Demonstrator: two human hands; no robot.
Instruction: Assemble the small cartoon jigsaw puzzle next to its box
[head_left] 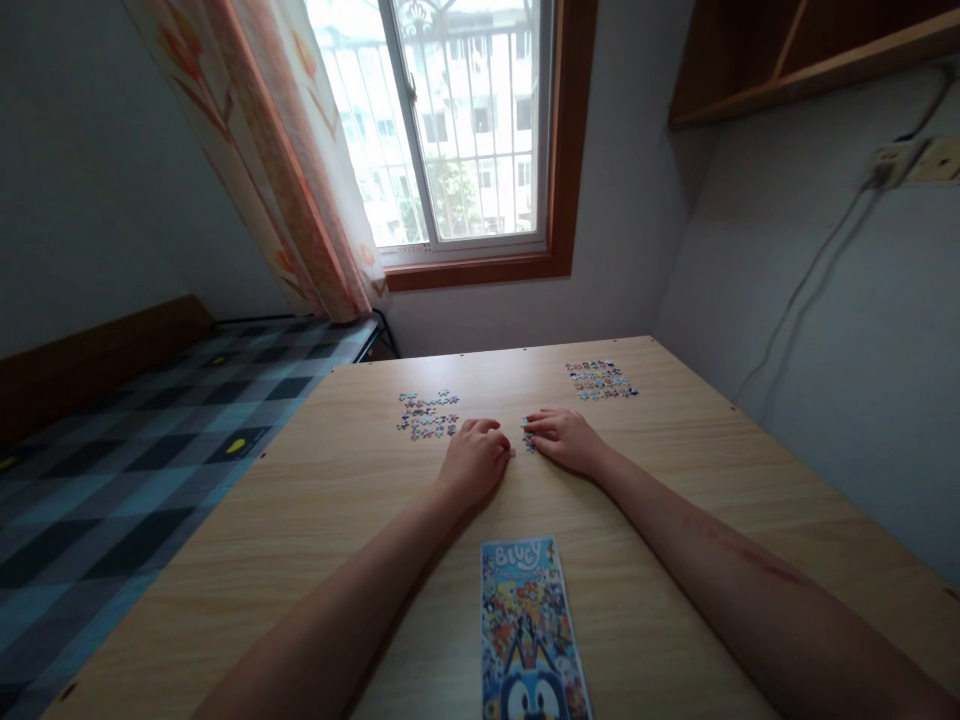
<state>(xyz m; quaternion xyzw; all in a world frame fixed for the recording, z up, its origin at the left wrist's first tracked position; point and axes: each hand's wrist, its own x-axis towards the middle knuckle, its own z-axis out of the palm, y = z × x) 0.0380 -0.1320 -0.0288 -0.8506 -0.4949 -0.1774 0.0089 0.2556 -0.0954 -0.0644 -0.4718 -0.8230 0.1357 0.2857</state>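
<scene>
My left hand (pixel 478 455) rests at the middle of the table, its fingers curled in a pinch on a small puzzle piece (pixel 512 453) that shows at the fingertips. Facing it, my right hand (pixel 568 438) lies low with fingers stretched out over a small cluster of joined puzzle pieces (pixel 529 447), partly covered by the fingertips. Left of my hands spread several loose puzzle pieces (pixel 429 432) in rough rows. Farther back on the right sits a denser group of puzzle pieces (pixel 600 380). Nearer to me lies a Bluey picture sheet (pixel 529 630).
The wooden table (pixel 315 560) reaches toward a barred window (pixel 480 130) with a flowered curtain (pixel 277 160). A bed with a checked cover (pixel 165 440) stands along the left. On the right wall are a shelf (pixel 817 85) and a cable (pixel 795 290) running from a socket.
</scene>
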